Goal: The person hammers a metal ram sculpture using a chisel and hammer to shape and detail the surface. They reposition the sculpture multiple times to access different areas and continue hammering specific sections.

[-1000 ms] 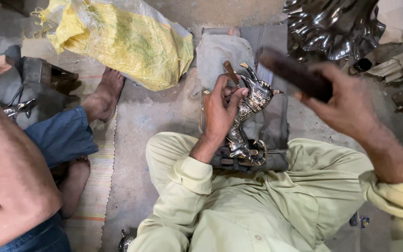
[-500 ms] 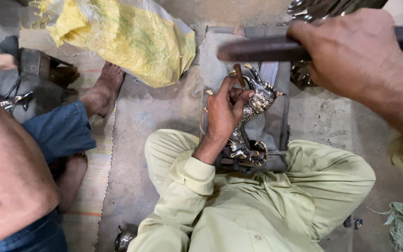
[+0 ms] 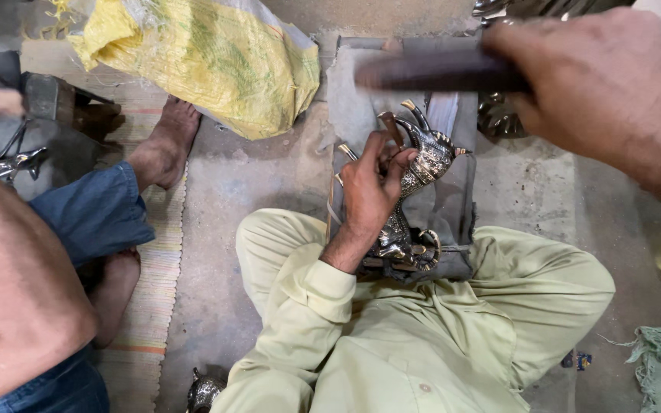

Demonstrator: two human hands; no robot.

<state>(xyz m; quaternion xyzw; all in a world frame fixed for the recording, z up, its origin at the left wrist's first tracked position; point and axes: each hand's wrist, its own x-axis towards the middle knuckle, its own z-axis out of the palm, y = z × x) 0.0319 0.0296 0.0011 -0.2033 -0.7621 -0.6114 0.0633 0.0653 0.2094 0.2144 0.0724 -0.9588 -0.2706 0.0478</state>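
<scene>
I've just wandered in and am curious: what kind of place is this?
Probably a floor-level metal craft workshop. The left hand steadies a shiny metal figurine, the right hand lifts a hammer, and a co-worker sits alongside.

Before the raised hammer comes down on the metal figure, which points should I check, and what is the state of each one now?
1. Left hand grips the silver metal figure: ok, the fingers wrap around its upper part.
2. Figure rests on the grey block between the knees: ok, its base sits near the lap.
3. Right hand holds the hammer handle: ok, fist closed, raised above the figure.
4. Punch tip placed on the figure: cannot tell, the fingers hide it.
5. Left fingers out of the striking path: cannot tell, the handle is blurred.
6. Neighbour's bare foot away from the block: ok, it lies on the striped mat.
</scene>
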